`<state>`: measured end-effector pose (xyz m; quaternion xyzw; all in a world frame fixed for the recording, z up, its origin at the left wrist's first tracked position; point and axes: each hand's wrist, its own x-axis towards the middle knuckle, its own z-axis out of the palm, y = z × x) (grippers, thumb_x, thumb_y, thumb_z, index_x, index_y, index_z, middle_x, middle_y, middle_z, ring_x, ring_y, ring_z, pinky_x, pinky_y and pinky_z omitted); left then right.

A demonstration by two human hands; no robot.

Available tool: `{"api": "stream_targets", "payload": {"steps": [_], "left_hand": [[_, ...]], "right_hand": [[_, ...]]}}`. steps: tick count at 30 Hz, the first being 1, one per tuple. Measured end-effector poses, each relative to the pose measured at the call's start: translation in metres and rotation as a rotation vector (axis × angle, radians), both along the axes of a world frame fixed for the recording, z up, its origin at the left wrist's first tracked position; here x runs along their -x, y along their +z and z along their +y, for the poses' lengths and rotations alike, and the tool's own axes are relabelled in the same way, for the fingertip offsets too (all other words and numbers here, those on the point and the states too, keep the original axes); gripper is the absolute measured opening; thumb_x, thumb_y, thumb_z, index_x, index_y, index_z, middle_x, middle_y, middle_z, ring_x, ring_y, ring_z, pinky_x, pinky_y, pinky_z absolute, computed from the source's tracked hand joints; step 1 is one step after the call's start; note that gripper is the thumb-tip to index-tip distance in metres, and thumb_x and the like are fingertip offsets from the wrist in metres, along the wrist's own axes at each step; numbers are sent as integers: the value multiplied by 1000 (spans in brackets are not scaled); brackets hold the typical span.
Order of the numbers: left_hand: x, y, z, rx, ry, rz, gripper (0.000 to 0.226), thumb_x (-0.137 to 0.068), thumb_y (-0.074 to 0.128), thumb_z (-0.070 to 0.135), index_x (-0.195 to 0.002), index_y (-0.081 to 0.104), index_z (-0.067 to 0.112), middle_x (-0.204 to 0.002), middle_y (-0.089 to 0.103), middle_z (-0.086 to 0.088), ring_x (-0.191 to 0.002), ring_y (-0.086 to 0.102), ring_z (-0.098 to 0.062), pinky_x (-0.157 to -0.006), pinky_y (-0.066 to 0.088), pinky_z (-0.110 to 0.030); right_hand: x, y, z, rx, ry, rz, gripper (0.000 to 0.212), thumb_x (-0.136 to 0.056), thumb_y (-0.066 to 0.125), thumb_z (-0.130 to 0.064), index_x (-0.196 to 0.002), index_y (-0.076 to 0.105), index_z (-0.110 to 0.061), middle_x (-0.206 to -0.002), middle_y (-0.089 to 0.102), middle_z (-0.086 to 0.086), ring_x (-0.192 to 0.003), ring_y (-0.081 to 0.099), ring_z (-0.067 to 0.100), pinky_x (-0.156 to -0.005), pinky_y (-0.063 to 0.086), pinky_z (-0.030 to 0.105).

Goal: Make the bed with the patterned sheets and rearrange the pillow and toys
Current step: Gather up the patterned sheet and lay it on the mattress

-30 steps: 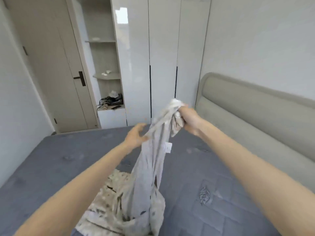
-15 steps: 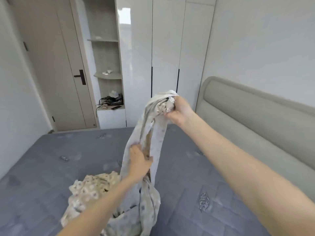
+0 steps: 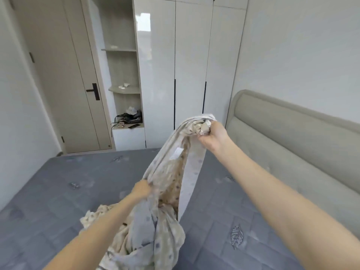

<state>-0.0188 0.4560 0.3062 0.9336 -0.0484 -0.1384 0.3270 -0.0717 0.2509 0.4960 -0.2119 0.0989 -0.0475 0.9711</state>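
A patterned sheet (image 3: 171, 172), pale with small dots and a beige flowered side, hangs bunched over the bare grey mattress (image 3: 58, 191). My right hand (image 3: 213, 134) grips its top end in a fist, raised high near the headboard. Lower down, my left hand (image 3: 141, 190) grips the sheet's left edge. A white label shows on the cloth between the hands. The rest of the sheet lies crumpled on the mattress below. No pillow or toys are in view.
A padded beige headboard (image 3: 292, 137) runs along the right wall. White glossy wardrobe doors (image 3: 192, 75) stand behind the bed, with open shelves (image 3: 124, 90) holding small items and cables. A closed door (image 3: 64, 84) is at the far left.
My left hand went from touching the sheet up near the right hand to gripping it lower down. The sheet has spread open between the hands, showing its beige inner side.
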Motion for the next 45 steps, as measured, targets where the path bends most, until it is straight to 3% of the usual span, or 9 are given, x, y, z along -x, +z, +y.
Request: {"api": "stream_targets", "payload": {"steps": [3,8,13,17,22,27,32,39,45], "left_hand": [[-14,66,3,104,2,-302,27,-94,38,1,-86,62,9,-84,58,-4,-81,55,-22,-66,37,-29],[-13,201,-27,285,-255,-540,29,-83,33,-9,-67,47,10,-68,51,-4,-69,44,-17,-63,30,-30],[2,231,-56,415,-381,-462,37,-85,29,-11,-60,37,15,-61,36,1,-59,33,-10,-54,26,-20],[8,224,-61,449,-427,-480,37,-83,29,-12,-59,33,17,-56,35,8,-54,31,-4,-51,24,-16],[-13,206,-21,342,-258,-601,8,-83,65,5,-82,58,9,-74,55,-1,-66,47,-12,-61,34,-25],[-16,159,-17,17,-280,-639,44,-76,75,18,-115,58,10,-96,65,-8,-90,60,-28,-76,49,-32],[-16,105,-8,73,-53,-554,21,-85,56,13,-106,56,11,-97,61,-7,-92,60,-30,-69,46,-34],[-7,37,15,-86,104,117,49,-90,51,53,-110,52,8,-88,64,-8,-80,66,-24,-66,55,-32],[-20,61,18,360,302,136,32,-94,49,-3,-126,47,-7,-115,62,-23,-81,67,-32,-72,57,-39]], "right_hand": [[-5,-26,-7,271,-5,75,29,-89,34,9,-73,45,-13,-54,47,2,-43,47,9,-38,42,19],[0,-60,-1,919,318,51,9,-88,61,-4,-86,55,-9,-70,52,8,-60,54,17,-56,45,21],[-1,-65,11,1510,277,-41,69,-69,85,-18,-120,39,-21,-116,56,1,-108,57,7,-99,47,28],[2,-60,20,1587,200,-93,10,-93,59,-30,-86,53,-31,-81,60,-10,-67,60,2,-56,45,11],[-5,-37,-9,1008,-183,55,26,-101,36,-12,-82,54,-15,-74,65,10,-61,63,19,-77,55,40],[4,12,1,206,-54,-150,27,-102,30,-4,-113,52,9,-106,63,29,-67,71,32,-70,56,41],[21,26,12,-69,-58,-148,32,-103,33,-7,-95,56,14,-130,54,27,-122,53,37,-78,52,38],[28,23,8,-155,-115,-138,36,-102,31,-1,-132,47,10,-135,52,21,-125,52,31,-104,40,29],[18,2,6,-100,-112,-117,23,-102,34,-4,-105,56,2,-90,58,11,-90,63,25,-105,42,31]]}}
